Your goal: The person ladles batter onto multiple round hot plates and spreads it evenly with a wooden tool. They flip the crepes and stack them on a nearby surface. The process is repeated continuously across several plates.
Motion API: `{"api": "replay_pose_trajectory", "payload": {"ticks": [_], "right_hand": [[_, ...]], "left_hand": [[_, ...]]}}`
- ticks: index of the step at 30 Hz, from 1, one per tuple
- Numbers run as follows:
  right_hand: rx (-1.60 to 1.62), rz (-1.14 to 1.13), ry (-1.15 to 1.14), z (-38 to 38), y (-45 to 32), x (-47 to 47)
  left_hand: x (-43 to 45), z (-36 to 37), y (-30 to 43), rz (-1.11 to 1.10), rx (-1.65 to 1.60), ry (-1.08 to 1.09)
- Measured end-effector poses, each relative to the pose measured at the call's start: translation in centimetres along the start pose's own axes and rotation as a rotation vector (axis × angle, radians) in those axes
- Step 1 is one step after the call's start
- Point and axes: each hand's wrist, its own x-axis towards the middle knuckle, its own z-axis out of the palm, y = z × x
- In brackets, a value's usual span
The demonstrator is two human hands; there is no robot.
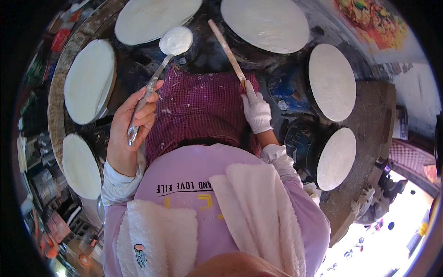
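Observation:
My left hand, bare, grips the metal handle of a ladle. White batter fills its round bowl, which is held near the edge of the upper-left batter sheet. In a white knit glove, my right hand holds a long, thin wooden stick. The stick slants up and leftward, its far tip between the two upper rounds. To its right lies another large white sheet. Pale rounds also sit at the left, lower left, right and lower right.
Dark stove drums stand under the rounds, along a curved counter rim. A purple checked apron covers my lap, and a white towel hangs from my shoulders. Crowded goods line the left; a brown counter runs along the right.

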Motion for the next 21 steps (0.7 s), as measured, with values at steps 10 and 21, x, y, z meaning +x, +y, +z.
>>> {"api": "replay_pose_trajectory", "payload": {"ticks": [10,21], "right_hand": [[0.884,0.171,-0.175,-2.1,-5.9,7.3],[-0.027,-0.6,0.035,1.8,-23.2,24.3]], "left_hand": [[-4.1,-4.4,-1.8,0.133,-0.174,0.02],[-4.8,-5.1,-2.1,0.331,-0.1,0.165]]}}
